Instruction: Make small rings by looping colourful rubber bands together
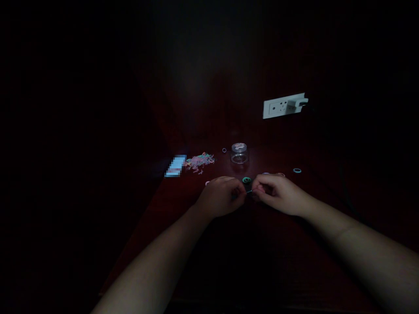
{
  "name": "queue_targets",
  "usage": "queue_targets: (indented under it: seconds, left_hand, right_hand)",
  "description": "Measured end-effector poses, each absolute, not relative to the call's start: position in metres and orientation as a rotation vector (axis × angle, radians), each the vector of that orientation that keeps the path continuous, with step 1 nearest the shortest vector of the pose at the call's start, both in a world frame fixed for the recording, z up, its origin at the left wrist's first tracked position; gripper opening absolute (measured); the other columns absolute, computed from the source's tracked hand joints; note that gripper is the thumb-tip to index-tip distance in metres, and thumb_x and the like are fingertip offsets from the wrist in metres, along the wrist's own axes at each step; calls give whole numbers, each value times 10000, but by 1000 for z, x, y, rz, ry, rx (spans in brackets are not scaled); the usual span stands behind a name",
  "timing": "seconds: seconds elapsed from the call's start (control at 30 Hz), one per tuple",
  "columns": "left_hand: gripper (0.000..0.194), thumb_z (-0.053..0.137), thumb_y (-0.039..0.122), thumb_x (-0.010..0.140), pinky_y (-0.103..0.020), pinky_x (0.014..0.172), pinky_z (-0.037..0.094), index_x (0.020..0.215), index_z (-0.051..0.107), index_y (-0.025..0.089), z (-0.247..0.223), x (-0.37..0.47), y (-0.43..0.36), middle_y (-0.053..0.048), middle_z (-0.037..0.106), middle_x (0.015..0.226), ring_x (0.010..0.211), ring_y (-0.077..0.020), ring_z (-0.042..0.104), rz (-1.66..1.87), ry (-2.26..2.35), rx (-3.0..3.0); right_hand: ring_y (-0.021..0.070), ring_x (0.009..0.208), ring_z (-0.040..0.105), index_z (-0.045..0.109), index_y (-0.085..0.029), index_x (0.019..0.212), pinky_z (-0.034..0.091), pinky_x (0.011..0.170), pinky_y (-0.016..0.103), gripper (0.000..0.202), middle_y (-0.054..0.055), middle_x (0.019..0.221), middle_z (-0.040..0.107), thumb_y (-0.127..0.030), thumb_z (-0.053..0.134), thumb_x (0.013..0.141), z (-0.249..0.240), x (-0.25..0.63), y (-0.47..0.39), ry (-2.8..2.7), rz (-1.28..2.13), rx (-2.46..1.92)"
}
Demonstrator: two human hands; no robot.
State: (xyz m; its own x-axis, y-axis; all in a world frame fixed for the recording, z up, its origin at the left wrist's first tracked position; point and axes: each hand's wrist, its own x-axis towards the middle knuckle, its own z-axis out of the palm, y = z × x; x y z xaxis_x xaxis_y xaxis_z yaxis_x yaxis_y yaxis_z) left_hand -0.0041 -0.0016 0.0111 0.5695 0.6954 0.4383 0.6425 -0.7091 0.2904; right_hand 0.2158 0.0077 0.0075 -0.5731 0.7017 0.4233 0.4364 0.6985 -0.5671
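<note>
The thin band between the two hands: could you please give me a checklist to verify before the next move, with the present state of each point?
1. Left hand pinches one end of the thin band: ok.
2. Right hand pinches the other end: ok.
3. Band free of knots or damage: cannot tell, too small and dark.
4. Light good enough for fine work: not ok, very dim.
5. Clear jar upright, not touched by the hands: ok, it stands beyond them.
6. Colorful pile apart from the hands: ok.
</note>
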Motion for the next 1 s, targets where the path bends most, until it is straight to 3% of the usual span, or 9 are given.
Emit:
queue_targets:
  seconds: [1.0]
  left_hand:
    - [60,620,228,809,-276,701,460,847,660,205,12,-6,1,9,668,793,743,-133,605,775,1068,2703]
  right_hand:
    - [121,589,466,567,-182,767,383,538,243,144,-10,661,533,-258,543,887,-1,217,10,-2247,683,-874]
